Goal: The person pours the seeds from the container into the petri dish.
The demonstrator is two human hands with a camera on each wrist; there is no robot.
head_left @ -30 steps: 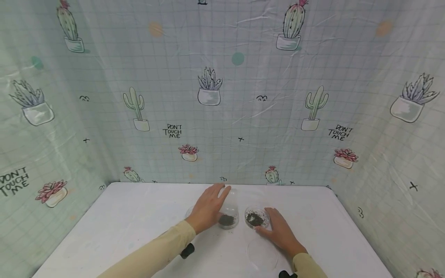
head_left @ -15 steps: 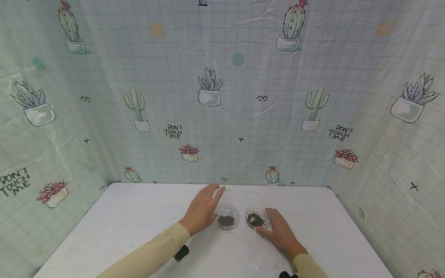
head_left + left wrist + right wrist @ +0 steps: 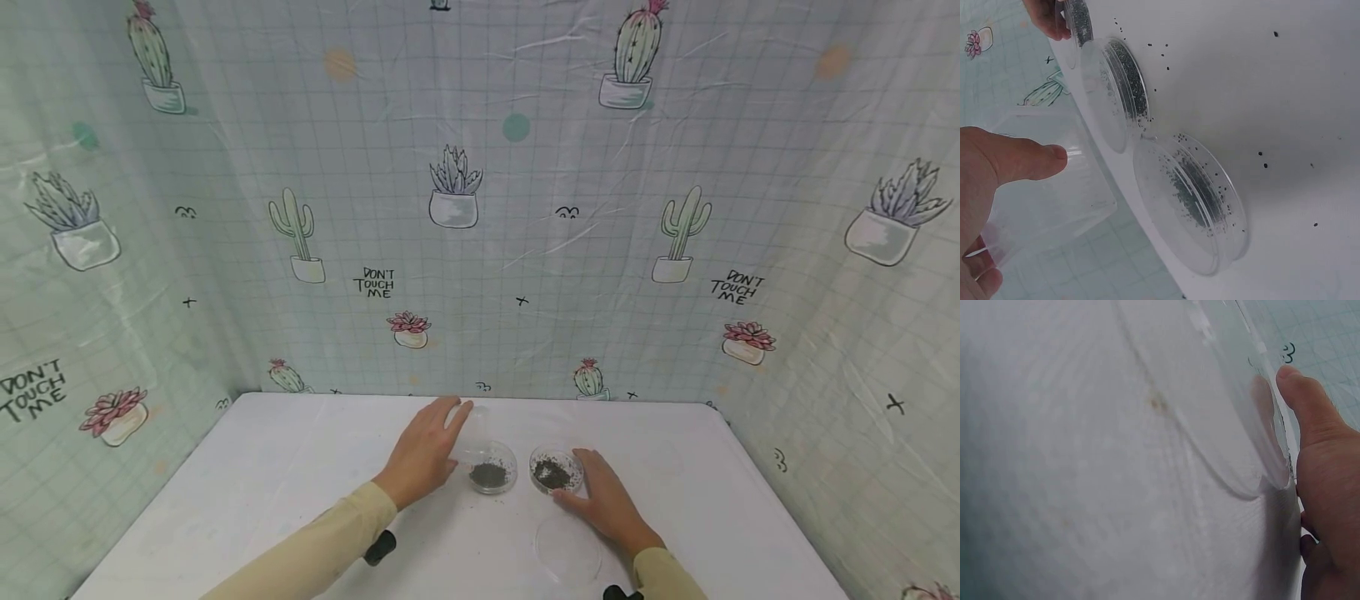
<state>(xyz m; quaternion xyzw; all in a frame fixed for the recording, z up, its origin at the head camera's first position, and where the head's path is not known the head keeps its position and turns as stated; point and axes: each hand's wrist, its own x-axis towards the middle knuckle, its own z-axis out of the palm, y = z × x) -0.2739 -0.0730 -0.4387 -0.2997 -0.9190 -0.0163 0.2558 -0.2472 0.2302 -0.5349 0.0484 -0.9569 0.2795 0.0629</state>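
My left hand (image 3: 422, 450) grips a clear plastic container (image 3: 1054, 187), with the thumb on one side and fingertips on the other. It is raised left of the middle petri dish (image 3: 491, 473), which holds dark seed-like grains. In the left wrist view, a nearer petri dish (image 3: 1188, 200) also holds dark grains; the left hand hides it in the head view. My right hand (image 3: 607, 500) holds the rim of the right petri dish (image 3: 553, 472) between thumb and fingers; dark grains lie in that dish as well.
A clear round lid (image 3: 567, 550) lies on the white table (image 3: 300, 483) in front of the right dish. Loose dark grains (image 3: 1263, 159) are scattered on the tabletop. A cactus-print curtain (image 3: 517, 208) encloses the back and sides.
My left hand has moved left with the clear container, from beside the middle dish toward the left one. The right hand stays on the right dish.
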